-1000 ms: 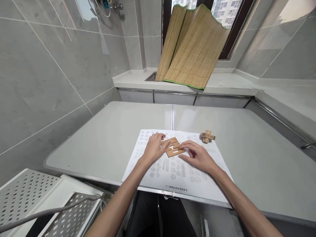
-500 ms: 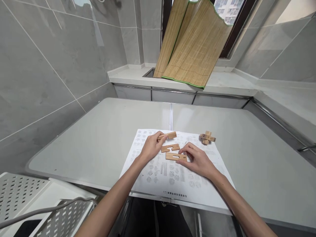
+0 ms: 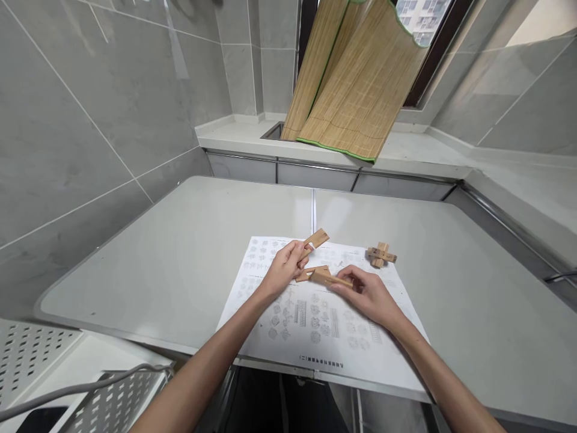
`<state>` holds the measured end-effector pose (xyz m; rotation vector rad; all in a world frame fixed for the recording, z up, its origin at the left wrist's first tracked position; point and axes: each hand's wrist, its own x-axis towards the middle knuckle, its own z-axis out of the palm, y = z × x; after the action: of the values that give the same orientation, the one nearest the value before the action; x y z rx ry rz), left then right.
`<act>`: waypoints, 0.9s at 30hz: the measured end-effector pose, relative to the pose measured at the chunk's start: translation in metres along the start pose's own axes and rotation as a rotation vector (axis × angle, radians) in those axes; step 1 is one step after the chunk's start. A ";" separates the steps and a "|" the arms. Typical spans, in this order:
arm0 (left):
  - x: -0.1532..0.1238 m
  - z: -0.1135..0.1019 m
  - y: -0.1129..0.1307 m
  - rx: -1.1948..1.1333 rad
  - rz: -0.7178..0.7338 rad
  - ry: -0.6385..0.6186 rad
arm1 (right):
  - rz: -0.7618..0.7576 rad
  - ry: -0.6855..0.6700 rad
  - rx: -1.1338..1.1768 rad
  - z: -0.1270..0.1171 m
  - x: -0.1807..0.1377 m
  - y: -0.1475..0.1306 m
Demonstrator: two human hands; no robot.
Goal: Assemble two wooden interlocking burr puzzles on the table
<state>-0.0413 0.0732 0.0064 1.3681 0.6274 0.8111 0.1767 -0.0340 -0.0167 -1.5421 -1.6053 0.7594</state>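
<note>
Three flat notched wooden pieces in play, all over the printed sheet [image 3: 315, 325], mid-table; upper piece [image 3: 316, 240] pinched in left hand [image 3: 285, 269], raised off the paper and tilted, far end pointing up and away; fingers closed around its near end. Lower piece [image 3: 331, 278] clamped between thumb and fingertips of right hand [image 3: 367, 294], held edge-on, just above the sheet. Third piece [image 3: 307, 273] between the two hands, lying low by the sheet; touching the right hand's piece or just beside it, cannot tell which; contact with left fingers also unclear.

Assembled wooden cross puzzle [image 3: 381, 255] sitting on the sheet's far right corner, apart from both hands, near the right one. Sheet's near edge overhanging the table's front edge slightly; left and right margins of the sheet bare of objects.

Grey table [image 3: 180, 258]: wide bare surface left of the sheet out to the rounded corner; same on the right toward the metal rail [image 3: 505, 216]; centre seam running from sheet's far edge to the back. Raised ledge [image 3: 419, 150] behind the table, bamboo mat [image 3: 351, 84] leaning on it against the window. Tiled wall close on the left; perforated white rack [image 3: 27, 361] and grey cable [image 3: 90, 385] below the near-left table corner.
</note>
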 end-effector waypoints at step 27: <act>-0.017 0.026 0.006 0.182 -0.175 -0.255 | -0.102 0.250 0.011 -0.001 0.000 -0.002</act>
<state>-0.0316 0.0444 0.0144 1.5280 0.6213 0.4384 0.1770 -0.0343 -0.0145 -1.4719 -1.4782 0.4974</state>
